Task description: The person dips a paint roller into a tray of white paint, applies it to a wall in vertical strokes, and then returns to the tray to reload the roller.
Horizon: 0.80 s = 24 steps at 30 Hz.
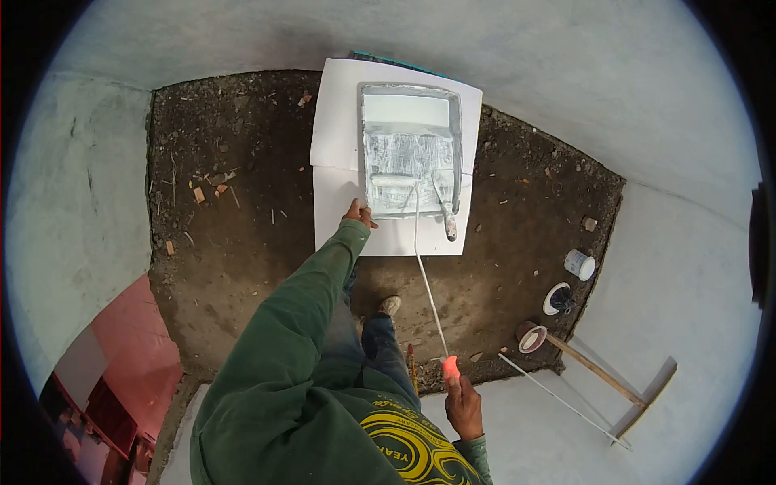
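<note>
A paint tray (458,153) with white paint at its far end lies on white boards (339,121). My left hand (358,213) is at the tray's near left corner, its fingers bent at the rim. My right hand (463,406) is closed round the orange handle (451,368) of a long-rod paint roller. The roller's white sleeve (394,180) rests on the tray's ramp, left of a paint-smeared scraper (447,208) that leans over the near rim.
White container (575,263), a round tub with black plastic (558,299) and a brown bucket (530,338) stand at the right wall. A wooden-handled tool (598,372) and thin rod (558,396) lean there. Rubble bits (200,195) lie on the dirt floor. My shoe (390,305) is below the boards.
</note>
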### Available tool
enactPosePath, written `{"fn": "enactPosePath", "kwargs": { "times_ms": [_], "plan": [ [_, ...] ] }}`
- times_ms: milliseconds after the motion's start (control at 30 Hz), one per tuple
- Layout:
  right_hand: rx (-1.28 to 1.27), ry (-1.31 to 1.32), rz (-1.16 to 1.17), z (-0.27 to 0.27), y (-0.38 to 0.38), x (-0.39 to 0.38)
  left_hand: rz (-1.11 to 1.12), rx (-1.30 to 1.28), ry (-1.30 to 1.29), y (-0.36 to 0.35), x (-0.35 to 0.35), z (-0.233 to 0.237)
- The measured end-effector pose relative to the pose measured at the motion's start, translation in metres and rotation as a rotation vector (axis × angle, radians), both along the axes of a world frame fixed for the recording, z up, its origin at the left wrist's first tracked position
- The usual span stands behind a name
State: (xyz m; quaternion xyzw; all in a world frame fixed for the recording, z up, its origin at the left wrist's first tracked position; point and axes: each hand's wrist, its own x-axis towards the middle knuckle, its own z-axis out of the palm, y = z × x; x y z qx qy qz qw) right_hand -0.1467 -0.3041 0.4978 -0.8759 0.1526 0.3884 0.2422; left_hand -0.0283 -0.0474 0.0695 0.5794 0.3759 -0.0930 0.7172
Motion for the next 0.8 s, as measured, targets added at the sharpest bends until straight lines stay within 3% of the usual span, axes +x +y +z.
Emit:
{"fn": "enactPosePath", "kwargs": {
  "times_ms": [33,100,300,333,400,600,700,800],
  "plan": [
    [0.002,0.003,0.002,-0.009,0.0,-0.001,0.011,0.008,-0.035,-0.002,-0.002,0.0],
    [0.009,-0.237,0.257,-0.026,0.001,0.002,0.022,0.019,-0.068,-0.004,-0.003,-0.001],
    [0.048,-0.422,0.298,-0.076,0.024,0.073,-0.077,0.089,-0.005,0.0,0.003,0.018],
    [0.054,-0.423,0.297,-0.073,0.028,0.081,-0.047,0.077,-0.072,-0.001,0.001,0.011],
    [0.066,-0.199,0.061,-0.06,0.033,0.096,-0.011,0.068,-0.138,0.0,0.0,0.007],
    [0.0,-0.138,-0.015,-0.049,0.014,0.1,-0.057,0.027,0.003,0.0,0.005,0.017],
    [-0.018,-0.313,0.177,-0.046,0.015,0.109,-0.001,0.029,0.072,-0.002,0.002,0.008],
    [0.037,-0.325,0.253,-0.069,0.002,0.111,-0.029,0.035,-0.023,-0.002,-0.002,0.002]
  ]
}}
